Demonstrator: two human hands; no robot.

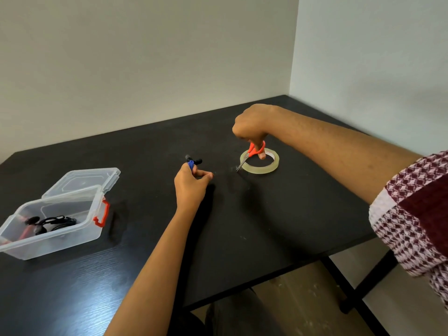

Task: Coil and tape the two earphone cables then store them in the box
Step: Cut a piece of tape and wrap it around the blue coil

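Matte black table (242, 226), left hand (190, 187) pinching blue coil (191, 163), right hand (251, 123) gripping scissors (252, 151)

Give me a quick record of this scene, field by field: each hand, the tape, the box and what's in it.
left hand: holds a coiled blue earphone cable, its black earbuds sticking out on top
right hand: grips orange-handled scissors, blades pointing down over the tape
tape roll: clear, lying flat on the black table
box: clear plastic, lid open, red latch, at the table's left
box contents: a coiled black earphone cable; a reddish item beside it, unclear
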